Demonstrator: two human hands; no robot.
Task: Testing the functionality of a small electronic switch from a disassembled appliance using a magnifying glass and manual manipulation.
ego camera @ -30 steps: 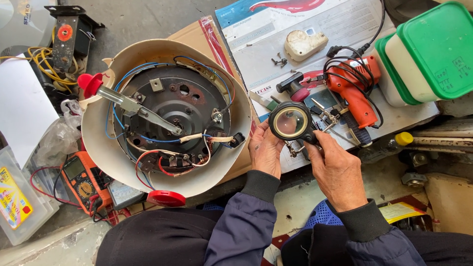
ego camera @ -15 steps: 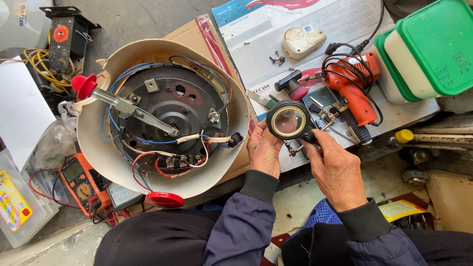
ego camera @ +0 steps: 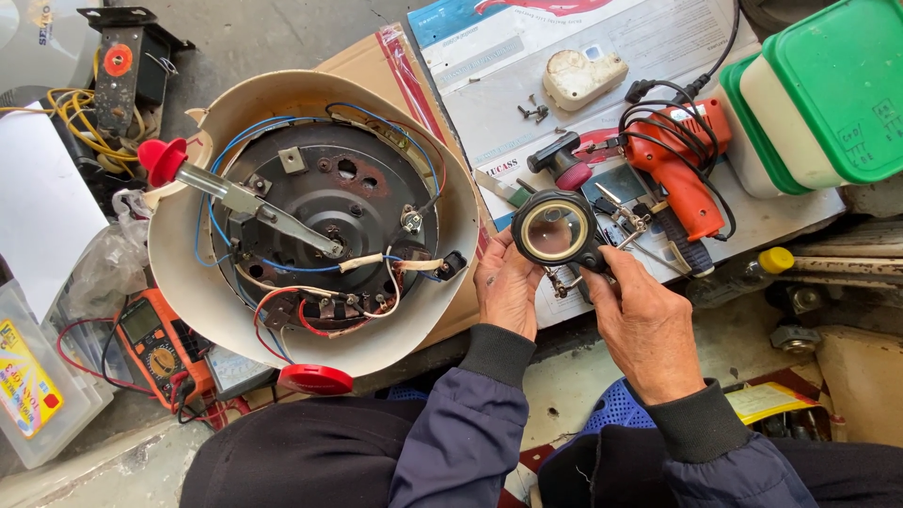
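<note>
Head view: the magnifier (ego camera: 555, 230) is gripped between both hands, just right of the upturned cooker base (ego camera: 315, 221). Since the earlier frames it has barely moved; the lens remains face-up and level, so the work appears to be at an inspection or adjustment stage. The left hand (ego camera: 506, 287) grasps its lower left rim; the right hand (ego camera: 644, 325) pinches its right edge. An orange drill (ego camera: 682, 174) lies right of the magnifier, on the printed sheet (ego camera: 499, 94).
</note>
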